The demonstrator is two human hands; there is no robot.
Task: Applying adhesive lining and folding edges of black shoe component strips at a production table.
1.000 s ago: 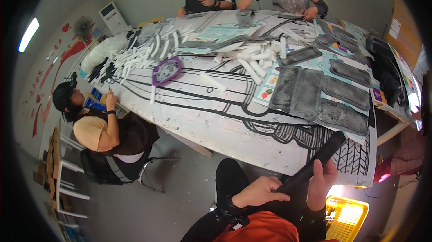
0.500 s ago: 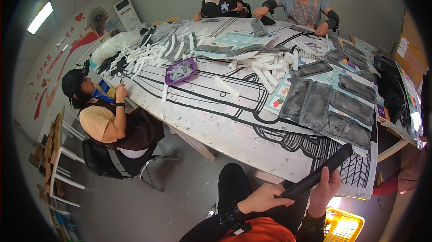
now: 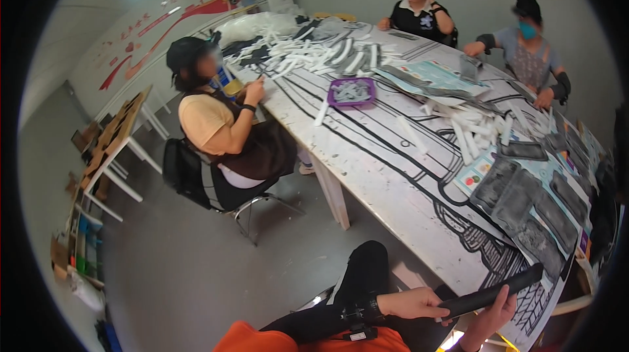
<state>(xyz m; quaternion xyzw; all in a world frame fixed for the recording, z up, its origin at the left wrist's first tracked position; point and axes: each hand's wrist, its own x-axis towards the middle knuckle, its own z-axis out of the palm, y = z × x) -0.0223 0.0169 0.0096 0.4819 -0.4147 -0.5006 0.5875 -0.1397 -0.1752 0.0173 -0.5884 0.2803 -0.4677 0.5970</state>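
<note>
A long, narrow black piece (image 3: 491,292) with rounded ends is in both my hands, slanting up to the right over the table's near corner. My left hand (image 3: 414,303) pinches its near end between thumb and fingers. From below, my right hand (image 3: 496,318) grips it nearer the middle, with the thumb over its front side. What kind of article it is cannot be made out. Just beyond its far end, several flat grey fuzzy pads (image 3: 517,204) lie on printed sheets.
White foam-like strips (image 3: 475,126) are heaped on the drawn-on table (image 3: 386,178), beside a purple basket (image 3: 352,92) of small pale pieces. A co-worker (image 3: 229,116) sits at the left edge; two others (image 3: 419,15) sit at the far side. A yellow edge shows below my right hand.
My view has swung left, so the table and people appear farther right. Both hands still hold the black piece. One far co-worker has raised a hand to the head.
</note>
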